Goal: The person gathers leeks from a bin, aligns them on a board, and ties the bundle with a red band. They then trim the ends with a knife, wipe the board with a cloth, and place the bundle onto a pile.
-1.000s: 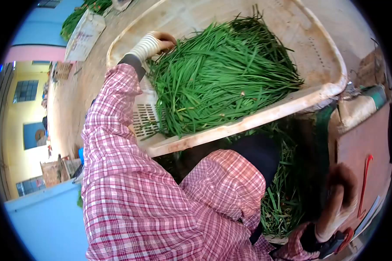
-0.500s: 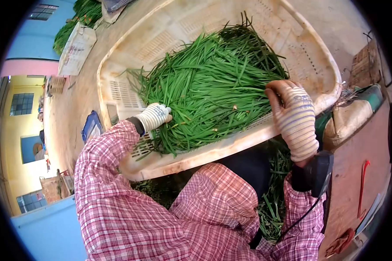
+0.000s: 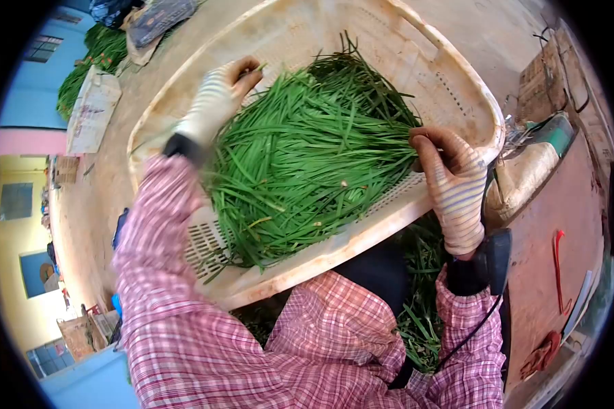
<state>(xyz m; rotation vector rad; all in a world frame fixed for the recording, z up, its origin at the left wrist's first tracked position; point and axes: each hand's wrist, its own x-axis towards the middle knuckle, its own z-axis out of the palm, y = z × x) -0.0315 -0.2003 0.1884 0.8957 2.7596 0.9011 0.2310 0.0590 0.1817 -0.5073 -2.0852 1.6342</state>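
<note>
A big heap of garlic chives (image 3: 307,163), long flat green leaves, lies in a stained white plastic basket (image 3: 450,51) tilted before me. My right hand (image 3: 457,180), in a striped knit glove with bare fingertips, pinches the gathered ends of a bunch at the basket's right side. Above the heap's upper left edge is my left hand (image 3: 218,95), gloved alike and slightly blurred. Its fingers are curled together, with a small green leaf tip showing at the fingertips; the rest of what they hold is hidden.
More loose greens (image 3: 419,307) lie below the basket by my lap. To the right stands a brown board (image 3: 539,273) with a red hooked strip (image 3: 558,273) on it. A white sack (image 3: 525,180) rests behind the board. Another crate (image 3: 94,112) of greens stands upper left.
My left hand has lifted from the heap's lower left and moved up and away along the basket's left side. My right hand keeps its pinch. The whole view has shifted slightly.
</note>
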